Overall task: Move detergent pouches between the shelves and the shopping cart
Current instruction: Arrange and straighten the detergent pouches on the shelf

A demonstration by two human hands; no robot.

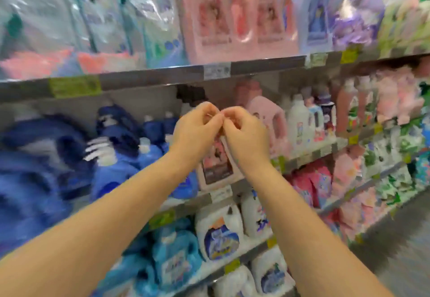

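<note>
left hand and right hand, fingers curled tight, together pinch the top edge of a pink pouch near the shelf; blue bottles left.

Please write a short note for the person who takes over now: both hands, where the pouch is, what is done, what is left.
Left hand and right hand both pinch the top edge of the pink pouch; it hangs below them, in front of a pink bottle.
Similar pink pouches stand on the upper shelf.
Cart: not in view.
Done: one pouch in hand.
Left: place it; whether on a shelf or in the cart cannot be told.
</note>
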